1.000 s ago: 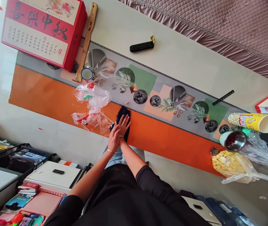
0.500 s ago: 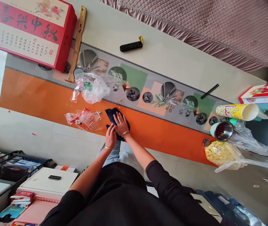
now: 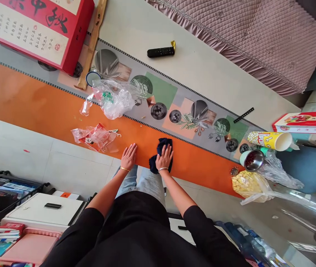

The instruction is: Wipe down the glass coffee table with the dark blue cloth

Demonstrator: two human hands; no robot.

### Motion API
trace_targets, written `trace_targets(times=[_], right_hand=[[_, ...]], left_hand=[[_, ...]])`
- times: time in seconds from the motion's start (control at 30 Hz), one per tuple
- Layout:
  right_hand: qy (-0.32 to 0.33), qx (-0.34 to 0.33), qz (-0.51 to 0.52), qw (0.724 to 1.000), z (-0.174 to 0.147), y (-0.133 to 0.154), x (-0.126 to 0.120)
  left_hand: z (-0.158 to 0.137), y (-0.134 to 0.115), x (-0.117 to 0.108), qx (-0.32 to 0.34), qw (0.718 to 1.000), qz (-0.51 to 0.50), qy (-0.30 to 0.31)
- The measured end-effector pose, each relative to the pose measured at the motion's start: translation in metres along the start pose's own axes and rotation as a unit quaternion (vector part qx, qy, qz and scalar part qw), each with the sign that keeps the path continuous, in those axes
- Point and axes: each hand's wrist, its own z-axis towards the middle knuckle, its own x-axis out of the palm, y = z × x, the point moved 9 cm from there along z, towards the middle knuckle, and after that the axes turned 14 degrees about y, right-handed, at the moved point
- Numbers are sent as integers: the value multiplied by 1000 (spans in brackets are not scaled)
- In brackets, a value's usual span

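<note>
Dark blue cloth (image 3: 158,160): bunched, lying on the orange strip of the bench (image 3: 35,100), at its near edge, directly under the right hand (image 3: 164,158). Right hand lies palm-down on the cloth, fingers spread and pointing away from the body, pressing it flat rather than pinching it; judged a wiping hold, since the cloth is trapped between palm and surface. Bracelet at that wrist, forearm running straight back to the black sleeve.

Left hand (image 3: 128,157): just left of the cloth, not touching it, flat and open on bare orange surface, holding nothing; judged a bracing support. Thin bracelet at the wrist, forearm angled back toward the body.

Beyond and left of the left hand: a crumpled clear wrapper with red print (image 3: 96,138), near but apart from the fingers. Further out, a clear plastic bag (image 3: 115,98) on the patterned grey strip, a small round tin (image 3: 93,78) beside it, then a wooden stick (image 3: 92,42) and a large red box (image 3: 35,31).

Well beyond the right hand: black remote (image 3: 160,52) on the pale part of the bench. Far right of the right hand: popcorn cup (image 3: 270,140) on its side, metal cup (image 3: 252,160), bag of yellow snacks (image 3: 248,184)
</note>
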Motion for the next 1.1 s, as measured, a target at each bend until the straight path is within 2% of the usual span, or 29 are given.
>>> trace_targets(times=[0.23,0.33,0.4,0.5,0.57,0.63,0.77,0.87,0.9,0.97,1.03,1.1], right_hand=[[38,-168,23,985,52,152,-11],[39,-221,36,974,69,192,-20],[40,-243,42,968,71,199,-23],[53,-273,40,960,59,179,-20],[63,-279,25,958,46,142,-16],[68,-259,2,964,35,88,-14],[46,-123,-44,990,44,-43,-30],[-18,-1,-36,999,76,-114,-60],[-43,38,-26,998,88,-126,-70],[-84,102,-5,991,111,-133,-85],[-103,133,8,986,129,-117,-94],[-93,109,3,990,143,-79,-96]], left_hand=[[-14,15,-9,-39,986,-119,-112],[-18,15,-17,-56,980,-134,-135],[-17,11,-22,-60,980,-124,-141],[-9,3,-29,-55,985,-87,-137],[5,-3,-31,-55,989,-58,-123],[24,-7,-28,-64,992,-33,-100],[58,-7,-19,-113,990,-5,-83],[66,-7,-15,-126,988,3,-94],[66,-8,-14,-124,988,5,-96],[64,-9,-13,-123,988,6,-98],[63,-10,-12,-123,988,1,-92],[63,-10,-11,-123,989,-8,-86]])
